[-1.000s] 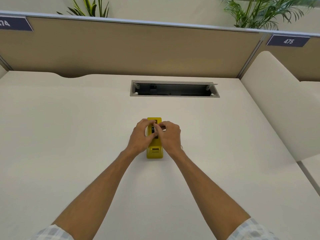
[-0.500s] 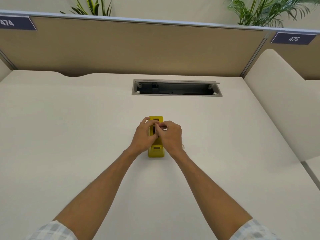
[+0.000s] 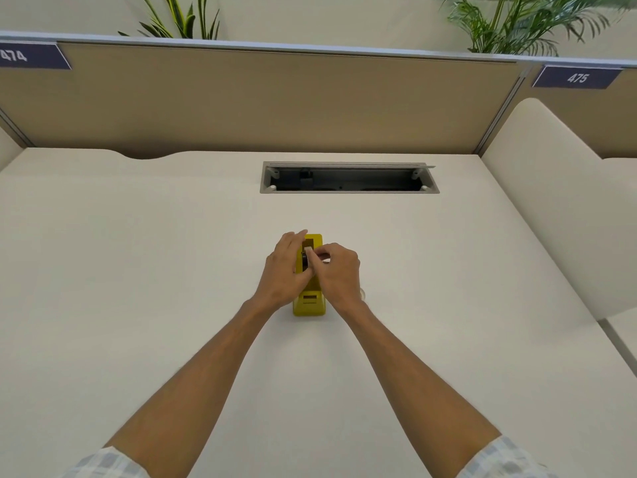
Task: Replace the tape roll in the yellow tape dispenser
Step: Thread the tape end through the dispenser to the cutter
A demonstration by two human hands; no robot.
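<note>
Standing lengthwise mid-surface, the yellow tape dispenser (image 3: 309,303) is flanked by both hands, its near end pointed toward the camera. The white surface (image 3: 138,270) is otherwise bare around it. The left hand (image 3: 286,270) is wrapped against the dispenser's left side, fingers extended along the far top edge, thumb laid across the top near the dark hub; whether it truly clamps the body cannot be told. The right hand (image 3: 339,274) is curled over the right side, thumb and forefinger pressed together on a small pale piece (image 3: 307,250) at the top of the dispenser, just above the dark hub (image 3: 304,262). Whether that piece is tape end or part of the roll cannot be told. A small clear, rounded object (image 3: 362,293) is partly hidden behind the right wrist, touching the surface; its identity is unclear. Further back, an open cable tray (image 3: 348,177) is recessed in the surface, well apart from the dispenser. A tan partition (image 3: 258,98) is seen behind, with labels 474 (image 3: 20,56) and 475 (image 3: 577,77).
</note>
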